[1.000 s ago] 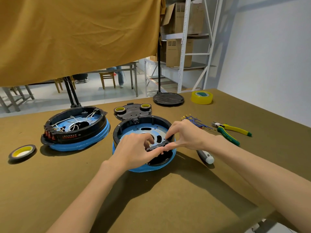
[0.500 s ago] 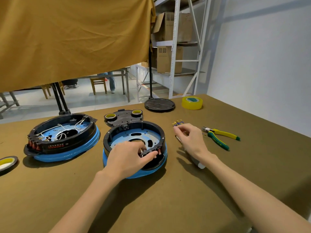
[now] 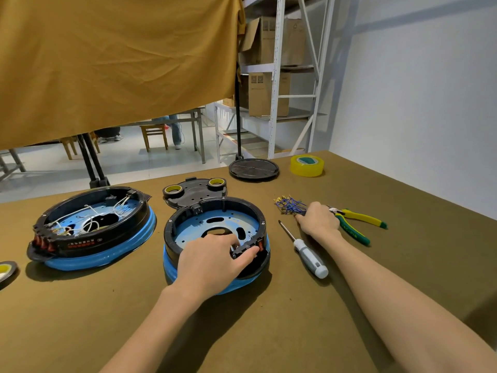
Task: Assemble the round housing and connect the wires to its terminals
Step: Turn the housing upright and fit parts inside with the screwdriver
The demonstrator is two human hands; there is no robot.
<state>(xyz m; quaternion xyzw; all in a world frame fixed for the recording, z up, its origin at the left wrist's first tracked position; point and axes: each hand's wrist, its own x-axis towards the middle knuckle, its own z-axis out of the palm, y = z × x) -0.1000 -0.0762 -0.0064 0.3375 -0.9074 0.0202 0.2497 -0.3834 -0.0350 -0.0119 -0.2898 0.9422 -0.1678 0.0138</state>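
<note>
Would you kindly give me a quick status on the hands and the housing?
Left hand holds switch block at round housing rim. Right hand on blue wires. Nothing blocking.

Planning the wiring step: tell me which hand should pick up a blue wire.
Right. The right hand already rests at the blue wire bundle, fingers on it. The left hand is occupied, gripping the switch block on the round housing.

On my table (image 3: pixel 269 332) a screwdriver (image 3: pixel 306 253) lies near green-and-yellow pliers (image 3: pixel 357 224). Farther back sit a yellow tape roll (image 3: pixel 306 165) and a black round lid (image 3: pixel 253 169). A second, wired housing (image 3: pixel 91 227) stands at my left, a tape roll (image 3: pixel 6 269) beside it.
</note>
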